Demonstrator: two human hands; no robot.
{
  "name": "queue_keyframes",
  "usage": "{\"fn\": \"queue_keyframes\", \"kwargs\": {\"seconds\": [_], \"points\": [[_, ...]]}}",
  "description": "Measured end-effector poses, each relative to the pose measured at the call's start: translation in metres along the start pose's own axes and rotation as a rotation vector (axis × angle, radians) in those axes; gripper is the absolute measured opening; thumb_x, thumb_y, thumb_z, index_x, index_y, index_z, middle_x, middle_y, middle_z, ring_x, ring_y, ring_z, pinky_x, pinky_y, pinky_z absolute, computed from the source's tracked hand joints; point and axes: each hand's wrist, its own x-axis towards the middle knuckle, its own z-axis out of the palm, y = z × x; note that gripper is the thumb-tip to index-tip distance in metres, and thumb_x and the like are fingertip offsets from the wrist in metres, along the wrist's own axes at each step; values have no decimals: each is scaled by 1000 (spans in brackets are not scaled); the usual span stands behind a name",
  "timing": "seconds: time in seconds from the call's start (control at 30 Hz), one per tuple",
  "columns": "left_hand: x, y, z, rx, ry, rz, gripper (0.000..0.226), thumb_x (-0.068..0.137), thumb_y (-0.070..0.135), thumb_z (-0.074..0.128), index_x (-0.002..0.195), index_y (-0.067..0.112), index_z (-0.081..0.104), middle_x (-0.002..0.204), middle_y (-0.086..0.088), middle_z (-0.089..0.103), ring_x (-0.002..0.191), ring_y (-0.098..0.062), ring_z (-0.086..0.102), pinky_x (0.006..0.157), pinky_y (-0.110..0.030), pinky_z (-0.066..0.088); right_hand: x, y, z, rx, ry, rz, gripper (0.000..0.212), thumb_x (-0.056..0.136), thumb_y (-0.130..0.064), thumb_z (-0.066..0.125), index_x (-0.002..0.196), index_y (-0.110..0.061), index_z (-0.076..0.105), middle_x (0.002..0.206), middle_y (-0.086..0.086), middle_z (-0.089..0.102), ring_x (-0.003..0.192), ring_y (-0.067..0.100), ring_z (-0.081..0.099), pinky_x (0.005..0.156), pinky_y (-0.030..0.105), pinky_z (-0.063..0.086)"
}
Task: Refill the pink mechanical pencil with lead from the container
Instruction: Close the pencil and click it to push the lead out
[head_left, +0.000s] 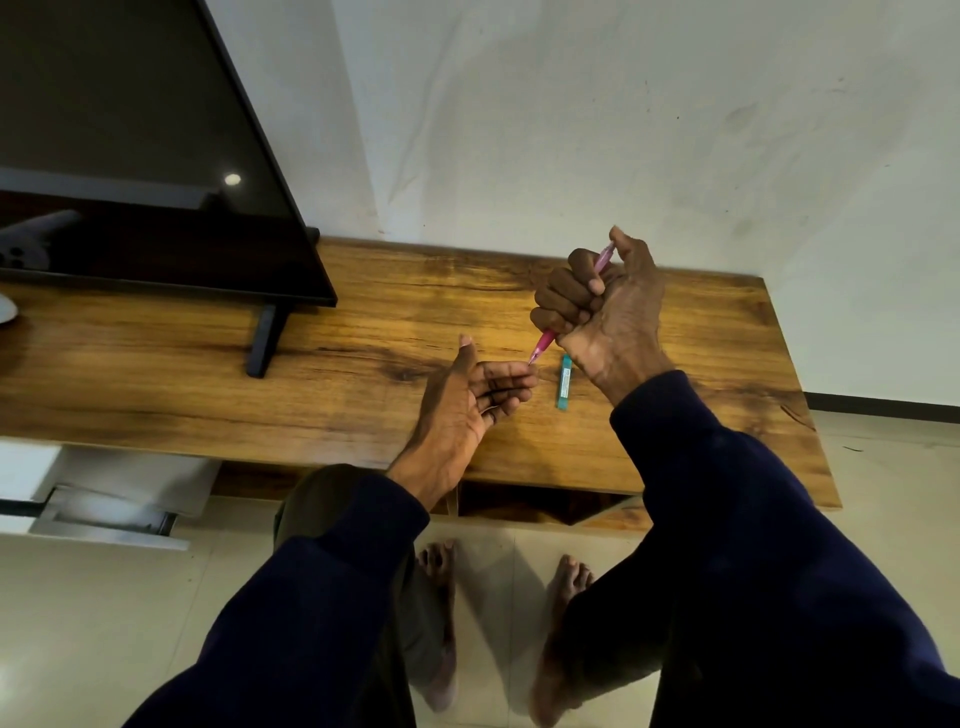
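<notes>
- The counter (363, 332) is a long wooden top running across the middle of the frame, with a white wall behind it and pale floor tiles below.
- A dark flat screen (130, 156) fills the upper left, its stand foot resting on the wood; it sits well apart from the work and needs no attention.
- The right hand (602, 306), right of centre, is closed in a fist around the pink mechanical pencil (543, 345), thumb up at the pencil's top end. Judging by that thumb, the step is clicking the cap to feed lead; short, separate presses would serve better than one hard squeeze.
- The left hand (478, 395), just below and left of it, is open with palm up and fingers loosely curled, holding nothing that can be made out. The pencil tip points down at its fingertips, touching or nearly so. Kept under the tip, it can catch or check any lead that comes out.
- The pencil slants from upper right to lower left, held above the counter and not resting on it. Whether lead shows at the tip is too small to tell.
- The lead container (564, 382), a slim teal case, lies on the wood just beside the right wrist. It looks closed, though that is uncertain; moving the wrist carefully would keep it from being knocked.
</notes>
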Motion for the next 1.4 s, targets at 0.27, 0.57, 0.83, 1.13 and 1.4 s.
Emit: {"fn": "queue_keyframes", "kwargs": {"seconds": [0.27, 0.57, 0.83, 1.13, 1.4], "points": [[4, -3, -2, -29, -14, -14, 65, 111, 50, 31, 104, 2, 75, 104, -17, 78, 90, -19, 74, 85, -29, 55, -1, 2, 1, 5, 0, 8, 59, 102, -48, 36, 51, -18, 34, 52, -5, 12, 46, 11, 11, 49, 25, 13], [2, -2, -1, -10, -15, -22, 67, 111, 50, 28, 105, 2, 75, 106, -17, 77, 90, -18, 73, 87, -28, 54, -5, 2, 8, -97, -13, -35, 60, 101, -48, 37, 49, -18, 34, 48, -5, 15, 46, 13, 11, 52, 29, 10], [1, -1, 0, -26, -22, -35, 68, 111, 50, 28, 105, 2, 75, 106, -16, 77, 92, -19, 72, 88, -28, 53, -9, 0, 19, -172, -63, -58, 59, 102, -42, 35, 49, -17, 35, 43, -7, 22, 45, 13, 11, 50, 29, 9], [0, 3, 5, -40, 12, -60, 70, 112, 49, 26, 113, -5, 71, 118, -26, 72, 90, -20, 70, 85, -27, 52, -14, 1, 27, -292, -68, -108, 60, 106, -40, 31, 52, -14, 30, 43, -6, 21, 44, 13, 11, 47, 26, 11], [2, 1, 0, -34, -4, -59, 70, 111, 51, 27, 111, -1, 74, 115, -20, 76, 91, -18, 72, 85, -26, 54, -14, 2, 27, -274, -28, -119, 60, 106, -44, 33, 54, -15, 30, 44, -6, 21, 47, 14, 10, 49, 29, 9]]}}
